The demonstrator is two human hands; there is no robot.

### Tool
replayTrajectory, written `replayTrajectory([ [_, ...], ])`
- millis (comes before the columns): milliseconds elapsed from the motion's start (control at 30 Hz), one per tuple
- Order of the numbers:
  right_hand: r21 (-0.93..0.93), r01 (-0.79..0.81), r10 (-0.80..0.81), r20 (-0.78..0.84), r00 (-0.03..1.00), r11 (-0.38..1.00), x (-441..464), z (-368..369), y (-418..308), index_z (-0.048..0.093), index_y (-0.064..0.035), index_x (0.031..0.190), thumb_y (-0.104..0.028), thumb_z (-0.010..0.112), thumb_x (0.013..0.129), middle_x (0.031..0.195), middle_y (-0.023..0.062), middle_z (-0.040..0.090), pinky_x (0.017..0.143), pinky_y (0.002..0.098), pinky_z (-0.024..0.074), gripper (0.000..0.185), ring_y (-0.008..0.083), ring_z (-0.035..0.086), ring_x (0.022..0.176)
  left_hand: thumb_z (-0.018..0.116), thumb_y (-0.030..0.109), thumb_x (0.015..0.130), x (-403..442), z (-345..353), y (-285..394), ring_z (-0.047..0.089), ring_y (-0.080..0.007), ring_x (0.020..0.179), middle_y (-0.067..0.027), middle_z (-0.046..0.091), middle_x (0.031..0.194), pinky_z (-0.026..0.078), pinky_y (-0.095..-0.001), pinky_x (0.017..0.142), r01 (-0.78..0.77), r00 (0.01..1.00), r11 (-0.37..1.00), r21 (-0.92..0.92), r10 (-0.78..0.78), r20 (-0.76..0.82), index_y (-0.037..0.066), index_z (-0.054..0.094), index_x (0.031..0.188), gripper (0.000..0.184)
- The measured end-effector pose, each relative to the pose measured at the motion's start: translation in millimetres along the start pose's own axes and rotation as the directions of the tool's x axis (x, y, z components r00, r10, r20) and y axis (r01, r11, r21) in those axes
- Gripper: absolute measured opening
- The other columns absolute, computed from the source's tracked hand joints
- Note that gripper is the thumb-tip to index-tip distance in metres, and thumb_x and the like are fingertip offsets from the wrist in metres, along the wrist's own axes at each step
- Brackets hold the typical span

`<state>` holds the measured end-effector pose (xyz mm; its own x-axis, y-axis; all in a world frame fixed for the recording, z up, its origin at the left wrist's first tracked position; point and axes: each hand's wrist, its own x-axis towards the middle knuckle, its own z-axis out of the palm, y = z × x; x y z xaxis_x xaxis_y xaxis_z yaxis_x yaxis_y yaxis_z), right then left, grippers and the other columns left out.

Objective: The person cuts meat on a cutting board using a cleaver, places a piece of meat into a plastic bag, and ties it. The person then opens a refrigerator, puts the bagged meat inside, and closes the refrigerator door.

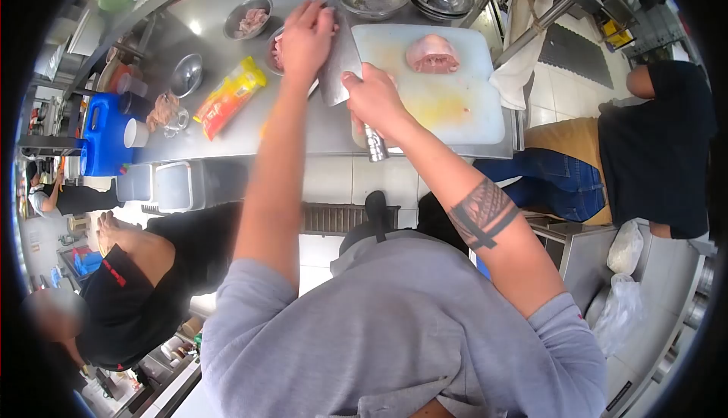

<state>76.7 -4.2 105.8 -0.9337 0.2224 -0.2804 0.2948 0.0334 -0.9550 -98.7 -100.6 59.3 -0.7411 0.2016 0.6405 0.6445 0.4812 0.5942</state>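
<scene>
Steel-bladed, your cleaver slants over the left edge of the cutting board, its handle clenched in your right hand. Your left hand is at the blade's far end; from this angle I cannot tell whether its fingers pinch anything. A raw meat chunk sits near the board's far edge; a steel bowl stands just beyond its far left corner.

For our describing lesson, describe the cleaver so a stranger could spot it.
On the steel worktop, find the white cutting board. At its left edge, the right hand grips the cleaver. Unlike the round bowls nearby, it has a broad, flat blade.
</scene>
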Motion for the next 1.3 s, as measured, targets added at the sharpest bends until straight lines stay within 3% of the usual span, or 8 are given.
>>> replayTrajectory([
  [167, -0.02, -0.087, 0.084, -0.105, 0.991, 0.996, 8, -12, 41, 0.052, 0.0122, 0.114, -0.022, 0.054, 0.107, 0.064, 0.0125, 0.056, 0.039, 0.0413, 0.0459, 0.035, 0.0233, 0.056, 0.043, 0.047, 0.039, 0.109, -48, 45, -170, 0.049, -0.043, 0.143, -0.0204, 0.056, 0.153, 0.037, -0.0542, 0.12, -0.276, 0.948, 0.783, 0.557, 0.127, 0.291, 0.008, 0.062, 0.145, 0.05],
  [367, -0.002, -0.239, 0.229, -0.272, 0.935, 0.971, -88, -109, 92, 0.057, 0.0002, 0.122, -0.026, 0.057, 0.108, 0.064, 0.0071, 0.055, 0.039, 0.0376, 0.0436, 0.03, 0.0184, 0.051, 0.041, 0.055, 0.037, 0.105, -37, 34, -131, 0.054, -0.0471, 0.135, -0.0252, 0.061, 0.145, 0.043, -0.0568, 0.112, -0.224, 0.974, 0.829, 0.512, 0.169, 0.153, 0.003, 0.066, 0.137, 0.048],
  [433, 0.029, -0.285, 0.272, -0.399, 0.876, 0.958, -122, -144, 114, 0.058, -0.0036, 0.118, -0.027, 0.058, 0.108, 0.062, 0.0049, 0.053, 0.038, 0.0362, 0.0414, 0.025, 0.0164, 0.048, 0.04, 0.06, 0.029, 0.101, -43, 36, -79, 0.059, -0.0466, 0.128, -0.0259, 0.066, 0.136, 0.046, -0.0563, 0.108, -0.201, 0.977, 0.908, 0.367, 0.212, 0.011, 0.003, 0.07, 0.13, 0.039],
  [567, 0.28, -0.265, 0.367, -0.427, 0.826, 0.923, -164, -202, 167, 0.054, -0.011, 0.111, -0.028, 0.059, 0.108, 0.056, -0.0001, 0.043, 0.035, 0.0345, 0.0388, 0.018, 0.0133, 0.043, 0.038, 0.067, 0.009, 0.092, -91, 54, 51, 0.065, -0.0431, 0.115, -0.0245, 0.07, 0.121, 0.052, -0.0488, 0.1, 0.204, 0.834, 0.95, -0.238, -0.041, 0.55, 0.003, 0.073, 0.121, 0.03],
  [633, 0.356, -0.307, 0.448, -0.442, 0.777, 0.883, -168, -215, 182, 0.051, -0.012, 0.109, -0.028, 0.059, 0.109, 0.056, -0.0011, 0.041, 0.035, 0.034, 0.0387, 0.018, 0.0126, 0.04, 0.038, 0.068, 0.01, 0.092, -130, 103, 75, 0.066, -0.0385, 0.118, -0.0219, 0.07, 0.122, 0.052, -0.0444, 0.103, -0.081, 0.785, 0.951, -0.297, 0.245, 0.569, 0.0, 0.074, 0.119, 0.029],
  [933, 0.366, -0.31, 0.389, -0.164, 0.906, 0.877, -122, -143, 194, 0.056, -0.0095, 0.114, -0.027, 0.057, 0.11, 0.057, -0.0001, 0.044, 0.036, 0.0334, 0.0407, 0.018, 0.0133, 0.042, 0.038, 0.068, 0.004, 0.091, -190, 155, 100, 0.065, -0.0391, 0.111, -0.0183, 0.071, 0.113, 0.053, -0.0449, 0.099, 0.052, 0.85, 0.952, -0.301, 0.116, 0.514, 0.001, 0.074, 0.12, 0.03],
  [1167, 0.1, -0.079, 0.061, 0.172, 0.983, 0.992, -35, -82, 73, 0.056, 0.006, 0.12, -0.024, 0.053, 0.106, 0.06, 0.0051, 0.05, 0.04, 0.0374, 0.0442, 0.034, 0.017, 0.05, 0.041, 0.061, -0.001, 0.088, -74, 28, 17, 0.066, -0.0379, 0.107, -0.0162, 0.072, 0.106, 0.055, -0.0493, 0.093, -0.262, 0.96, 0.96, 0.098, 0.25, 0.124, 0.004, 0.076, 0.106, 0.024],
  [1300, -0.082, -0.023, 0.035, 0.148, 0.988, 0.996, -7, -56, 34, 0.058, 0.0083, 0.112, -0.026, 0.055, 0.106, 0.069, 0.0115, 0.055, 0.043, 0.0406, 0.0469, 0.035, 0.0235, 0.057, 0.043, 0.064, 0.008, 0.096, -14, -12, -49, 0.069, -0.04, 0.107, -0.0198, 0.073, 0.116, 0.055, -0.0466, 0.099, -0.003, 0.992, 0.986, 0.168, -0.019, 0.125, 0.0, 0.076, 0.109, 0.019],
])
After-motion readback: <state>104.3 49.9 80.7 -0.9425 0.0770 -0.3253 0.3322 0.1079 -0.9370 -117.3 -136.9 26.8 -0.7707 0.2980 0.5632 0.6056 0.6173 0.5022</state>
